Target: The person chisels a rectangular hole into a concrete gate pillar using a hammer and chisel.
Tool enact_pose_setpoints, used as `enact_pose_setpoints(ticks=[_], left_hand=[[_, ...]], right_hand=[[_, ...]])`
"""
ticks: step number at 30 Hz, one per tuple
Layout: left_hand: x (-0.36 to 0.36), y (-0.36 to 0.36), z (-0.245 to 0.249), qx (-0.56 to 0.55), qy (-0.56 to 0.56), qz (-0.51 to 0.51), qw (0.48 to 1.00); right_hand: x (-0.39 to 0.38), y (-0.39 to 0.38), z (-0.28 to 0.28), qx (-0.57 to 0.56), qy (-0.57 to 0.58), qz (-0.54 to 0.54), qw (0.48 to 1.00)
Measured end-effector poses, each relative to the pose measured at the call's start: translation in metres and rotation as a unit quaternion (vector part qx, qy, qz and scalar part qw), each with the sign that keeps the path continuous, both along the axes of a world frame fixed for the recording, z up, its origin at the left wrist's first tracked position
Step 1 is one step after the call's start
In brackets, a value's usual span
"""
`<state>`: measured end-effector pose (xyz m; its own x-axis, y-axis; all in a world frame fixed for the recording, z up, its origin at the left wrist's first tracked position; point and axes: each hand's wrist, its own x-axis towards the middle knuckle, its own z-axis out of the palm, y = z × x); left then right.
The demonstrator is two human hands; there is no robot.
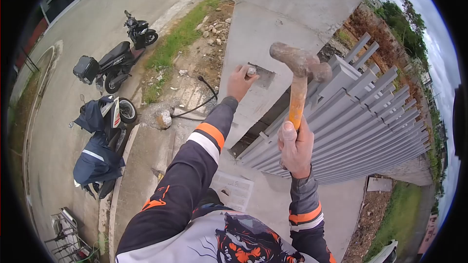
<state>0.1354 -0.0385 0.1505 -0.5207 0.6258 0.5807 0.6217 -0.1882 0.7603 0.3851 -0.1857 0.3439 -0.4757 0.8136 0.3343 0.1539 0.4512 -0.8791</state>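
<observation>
My right hand (296, 147) is wrapped round the orange handle of a hammer (298, 98). Its worn, dusty head is raised above the gap between the concrete wall and the grey metal slats. My left hand (240, 83) grips a short object with a round, whitish end (251, 71), most of it hidden by my fingers. That hand is at the wall face, beside a shallow rectangular recess (263, 76) cut into the grey concrete wall (278, 24). The hammer head is apart from the held object, up and to its right.
Grey metal slats (341, 117) fan out at the right. A black cable (209, 87) and rubble (164, 119) lie left of the wall. Parked motorcycles (114, 63) stand on the road at the left. A printed sheet (231, 190) lies below, near my body.
</observation>
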Motion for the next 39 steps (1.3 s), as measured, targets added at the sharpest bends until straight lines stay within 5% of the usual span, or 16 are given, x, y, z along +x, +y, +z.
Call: enact_pose_setpoints(ticks=[4, 9, 14, 16, 18, 21, 28, 34, 39], left_hand=[[0.004, -0.008, 0.013, 0.018, 0.014, 0.008, 1.0], [-0.004, -0.005, 0.0, 0.023, -0.032, -0.033, 0.999], [0.0, -0.004, 0.005, 0.041, 0.052, 0.031, 0.997], [-0.002, -0.001, 0.005, 0.042, 0.038, 0.026, 0.998], [0.002, 0.004, 0.0, 0.032, 0.012, 0.003, 0.999], [0.003, 0.0, -0.005, 0.013, -0.033, -0.039, 0.999], [0.032, -0.064, -0.022, 0.029, -0.058, -0.007, 0.998], [0.07, -0.091, -0.028, 0.08, -0.078, -0.079, 0.991], [0.071, -0.067, -0.002, 0.068, 0.005, -0.151, 0.986]], right_hand=[[-0.02, 0.037, -0.028, 0.173, 0.095, 0.02, 0.98], [-0.031, 0.081, -0.082, 0.216, -0.338, -0.1, 0.911], [-0.039, 0.027, 0.037, 0.158, -0.103, -0.08, 0.979], [-0.04, 0.037, 0.005, 0.25, 0.018, -0.055, 0.966], [-0.031, 0.057, -0.044, 0.276, -0.006, -0.051, 0.96], [-0.022, 0.088, -0.099, 0.177, -0.368, -0.111, 0.906], [0.081, 0.004, -0.147, 0.013, -0.291, -0.146, 0.945], [0.198, -0.058, -0.28, -0.145, -0.331, -0.173, 0.916], [0.185, -0.092, -0.243, -0.222, -0.318, -0.163, 0.907]])
